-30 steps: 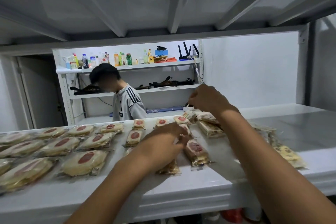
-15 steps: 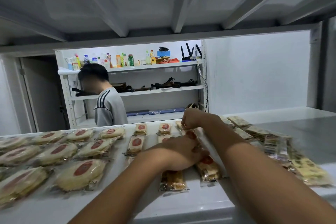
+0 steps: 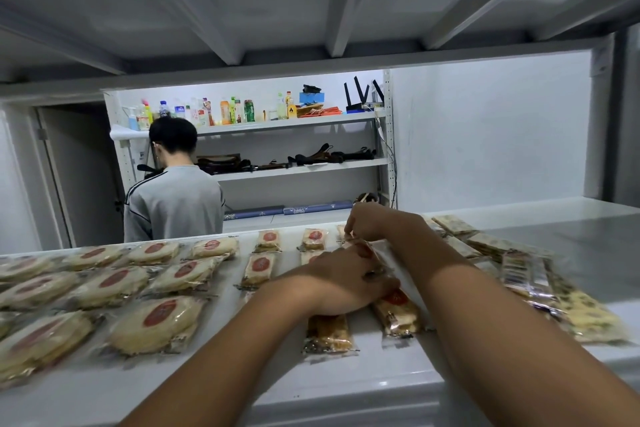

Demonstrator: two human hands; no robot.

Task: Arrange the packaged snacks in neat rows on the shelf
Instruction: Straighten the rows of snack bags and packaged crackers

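Plastic-wrapped snacks [image 3: 329,329] half hidden under left hand [image 3: 346,282], its fingers unclear, right hand [image 3: 367,224] pinching blurred packet [image 3: 342,230]

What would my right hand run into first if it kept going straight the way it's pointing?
Probably the back-row packet that your right hand seems to pinch. Past it lies only the back edge of the shelf, though depth is unclear.

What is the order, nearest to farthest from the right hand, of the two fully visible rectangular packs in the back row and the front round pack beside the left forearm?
1. Right rectangular pack, back row, just left of the right hand.
2. Left rectangular pack, back row, one place further left.
3. Front round pack, front row, well to the left.
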